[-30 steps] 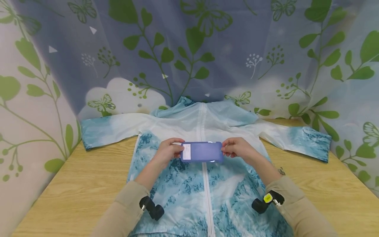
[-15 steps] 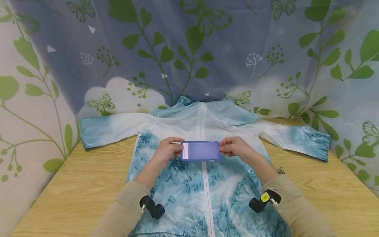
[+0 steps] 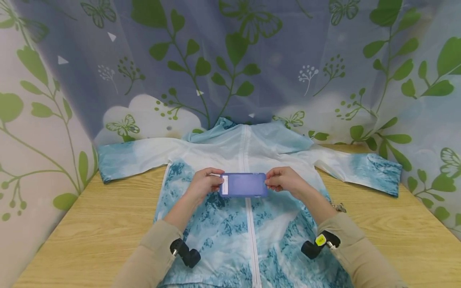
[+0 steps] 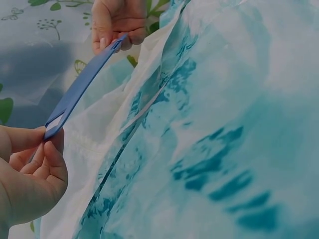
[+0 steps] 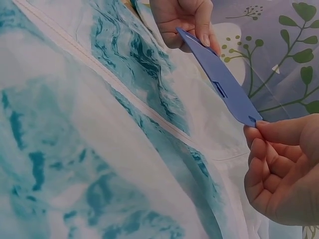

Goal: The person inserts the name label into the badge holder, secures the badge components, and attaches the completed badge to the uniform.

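A flat, thin rectangular case (image 3: 248, 185) in blue-purple plastic spans the space between both hands, over the front of a jacket (image 3: 216, 240). Its left end shows a white strip (image 3: 225, 185); small slots along its edge show in the right wrist view. My left hand (image 3: 202, 185) pinches that left end between thumb and fingers. The right end is pinched by my right hand (image 3: 286, 180), thumb and fingertips on its corner area. In the left wrist view the case (image 4: 82, 89) appears nearly edge-on, apart from the cloth. The blue-and-white jacket lies spread, sleeves out, white zip upward.
The jacket lies on a wooden table (image 3: 104, 224). A patterned curtain (image 3: 288, 48) with green leaves hangs close behind and at both sides. Black cameras sit on both forearms. A small object (image 3: 339, 207) shows beside the right forearm.
My right hand and the right end of the case have shifted slightly left. The case and its white strip look narrower. My left hand has stayed nearly still.
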`<state>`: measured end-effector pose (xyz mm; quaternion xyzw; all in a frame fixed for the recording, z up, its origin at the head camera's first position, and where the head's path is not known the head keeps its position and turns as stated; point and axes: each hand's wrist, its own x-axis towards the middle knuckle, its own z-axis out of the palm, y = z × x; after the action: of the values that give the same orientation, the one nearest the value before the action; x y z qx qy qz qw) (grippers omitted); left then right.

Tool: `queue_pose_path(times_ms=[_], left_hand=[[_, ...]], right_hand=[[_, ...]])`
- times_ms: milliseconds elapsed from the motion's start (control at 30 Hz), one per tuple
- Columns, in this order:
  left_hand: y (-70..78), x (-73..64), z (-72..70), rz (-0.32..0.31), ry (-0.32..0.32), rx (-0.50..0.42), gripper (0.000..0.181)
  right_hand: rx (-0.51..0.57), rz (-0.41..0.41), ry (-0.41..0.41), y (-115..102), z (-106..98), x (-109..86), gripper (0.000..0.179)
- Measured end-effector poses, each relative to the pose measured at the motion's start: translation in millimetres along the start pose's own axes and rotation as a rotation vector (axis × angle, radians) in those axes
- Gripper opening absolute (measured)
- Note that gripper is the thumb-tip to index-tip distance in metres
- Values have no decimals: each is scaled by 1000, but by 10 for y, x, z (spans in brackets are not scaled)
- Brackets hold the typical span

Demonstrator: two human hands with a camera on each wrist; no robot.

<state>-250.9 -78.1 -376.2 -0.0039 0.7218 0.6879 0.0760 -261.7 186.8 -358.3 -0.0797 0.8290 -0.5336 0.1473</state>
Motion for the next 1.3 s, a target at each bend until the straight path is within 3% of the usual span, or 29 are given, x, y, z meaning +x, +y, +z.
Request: queue_pose_path(times_ms=[333, 700, 1067, 1300], left_hand=[[13, -10, 24, 22, 44, 61, 25], [31, 0, 10, 17, 0, 57, 30], [22, -30, 39, 7, 16, 55, 24], [15, -25, 38, 42, 35, 100, 23]], right_hand=[[20, 51, -8, -54, -11, 12, 12], [81, 66, -32, -50, -34, -10, 15], [88, 83, -10, -15, -12, 16, 15], [25, 79, 23, -19, 13, 11, 17]])
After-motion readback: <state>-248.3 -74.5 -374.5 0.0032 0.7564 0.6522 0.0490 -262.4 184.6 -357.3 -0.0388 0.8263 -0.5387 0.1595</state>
